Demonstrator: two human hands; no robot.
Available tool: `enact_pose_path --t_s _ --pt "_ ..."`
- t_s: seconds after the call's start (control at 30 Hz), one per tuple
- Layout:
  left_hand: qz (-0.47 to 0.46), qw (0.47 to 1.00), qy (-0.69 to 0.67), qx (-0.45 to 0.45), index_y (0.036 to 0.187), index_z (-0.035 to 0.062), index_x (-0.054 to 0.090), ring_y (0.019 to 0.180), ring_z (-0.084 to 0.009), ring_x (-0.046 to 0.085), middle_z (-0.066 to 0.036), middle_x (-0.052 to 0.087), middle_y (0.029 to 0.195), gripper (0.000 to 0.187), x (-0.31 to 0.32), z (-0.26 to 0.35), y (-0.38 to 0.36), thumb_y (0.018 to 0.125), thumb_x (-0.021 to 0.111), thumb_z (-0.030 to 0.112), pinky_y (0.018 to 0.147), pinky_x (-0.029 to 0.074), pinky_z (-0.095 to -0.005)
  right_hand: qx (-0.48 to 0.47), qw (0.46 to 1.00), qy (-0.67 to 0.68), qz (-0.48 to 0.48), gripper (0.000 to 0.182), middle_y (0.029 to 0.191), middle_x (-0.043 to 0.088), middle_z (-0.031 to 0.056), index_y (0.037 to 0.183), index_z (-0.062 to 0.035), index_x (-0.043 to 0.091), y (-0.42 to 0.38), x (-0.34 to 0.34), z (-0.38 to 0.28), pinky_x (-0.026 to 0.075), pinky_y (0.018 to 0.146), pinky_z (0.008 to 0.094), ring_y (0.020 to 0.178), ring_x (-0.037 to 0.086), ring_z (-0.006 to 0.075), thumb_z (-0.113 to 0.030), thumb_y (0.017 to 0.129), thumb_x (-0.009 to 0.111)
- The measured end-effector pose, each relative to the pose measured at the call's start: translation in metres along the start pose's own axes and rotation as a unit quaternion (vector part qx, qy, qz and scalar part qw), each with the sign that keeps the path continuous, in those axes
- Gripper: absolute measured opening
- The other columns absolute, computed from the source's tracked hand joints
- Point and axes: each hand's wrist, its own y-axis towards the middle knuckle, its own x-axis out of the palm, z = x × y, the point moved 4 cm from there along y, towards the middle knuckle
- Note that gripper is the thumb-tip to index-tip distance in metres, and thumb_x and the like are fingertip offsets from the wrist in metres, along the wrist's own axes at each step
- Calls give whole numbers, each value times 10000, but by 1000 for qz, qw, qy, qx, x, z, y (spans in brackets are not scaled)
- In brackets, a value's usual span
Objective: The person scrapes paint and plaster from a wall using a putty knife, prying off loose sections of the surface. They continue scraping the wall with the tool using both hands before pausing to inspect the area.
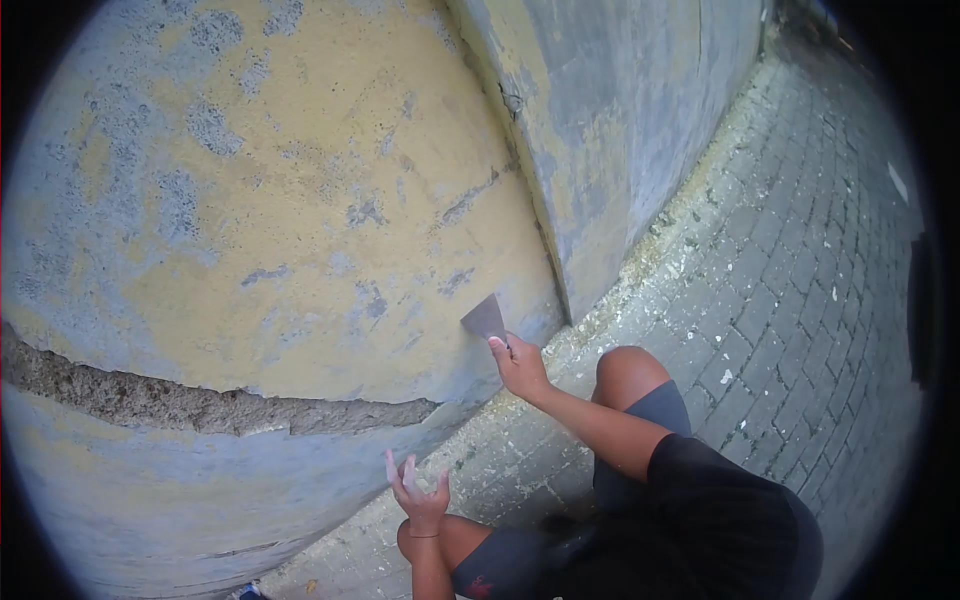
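Right hand (520, 366) at frame centre grips scraper (485, 320), blade flat on peeling wall (300, 200); left hand (420, 495) open, empty. Best: shallow angle, steady pressure.

brick paving (800, 300), paint flakes (660, 260), wall crack (200, 405)

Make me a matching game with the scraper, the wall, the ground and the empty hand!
Things:
1. scraper
2. wall
3. ground
4. left hand

Descriptions:
A. grey paving bricks
B. open, fingers spread, holding nothing
C. peeling yellow paint with grey patches
D. held in the right hand, blade against the wall

Pairs: 1-D, 2-C, 3-A, 4-B
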Motion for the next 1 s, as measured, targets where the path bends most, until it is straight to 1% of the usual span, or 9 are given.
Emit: enact_pose_path --t_s 0.03,0.1,0.17,0.23,0.3,0.37,0.43,0.6,1.0 --pt "-9 1000 -2 -8 1304 50 416 1071 -395 547 -281 339 1386 667 12 12 -12 781 746 301 845 488 -415 23 999 -24 -8 471 606 550 198 857 -5 578 -3 2 13 427 545 432 578 559 392 -451 961 465" --pt "-65 978 -111 -167 1326 45 408 940 -282 603 -213 341 1418 668 43 19 -13 774 745 210 807 486 -382 21 1000 -17 6 472 602 546 195 862 -5 586 -8 3 13 428 543 420 560 550 370 -452 961 468" --pt "-110 968 -136 -179 1314 37 426 920 -264 612 -204 380 1388 650 57 24 -7 773 744 209 789 490 -374 14 1000 -7 22 473 598 542 191 867 -5 593 -8 6 -5 429 542 409 541 542 348 -453 961 471" --pt "-154 951 -168 -207 1301 29 445 899 -246 621 -195 419 1358 633 70 26 -16 773 743 209 771 494 -366 15 995 94 -24 472 572 521 139 819 -1 580 -10 0 -32 417 526 367 504 499 234 -441 963 486" --pt "-267 921 -151 -240 1244 18 509 845 -241 642 -195 523 1237 552 81 16 -31 782 735 219 760 498 -361 29 998 39 -28 470 568 509 110 798 0 572 -13 -1 -10 411 522 349 511 472 191 -433 965 491" --pt "-272 924 -149 -225 1218 19 533 824 -243 650 -186 561 1172 516 86 16 -37 787 730 226 758 500 -358 32 999 -8 -27 470 565 497 80 778 1 564 -13 -1 2 405 518 331 518 445 149 -424 966 497" --pt "-272 930 -139 -206 1192 21 558 802 -245 657 -177 599 1108 482 87 4 -34 793 725 233 756 502 -355 21 997 67 -24 456 569 495 55 772 3 560 -11 1 -20 402 517 315 535 451 113 -405 967 506" --pt "-295 902 -165 -268 1160 45 584 834 -270 655 -145 649 1012 465 85 -2 -44 820 688 344 762 501 -394 25 998 45 -21 465 561 501 69 776 5 573 -14 -3 -18 403 517 317 531 459 119 -416 963 508" --pt "-385 876 -127 -260 1184 15 561 849 -259 682 -169 666 1060 480 95 -6 -50 824 691 306 767 516 -359 -9 999 28 -16 500 550 472 107 790 14 575 -5 -8 -42 400 514 342 508 436 153 -452 957 501"
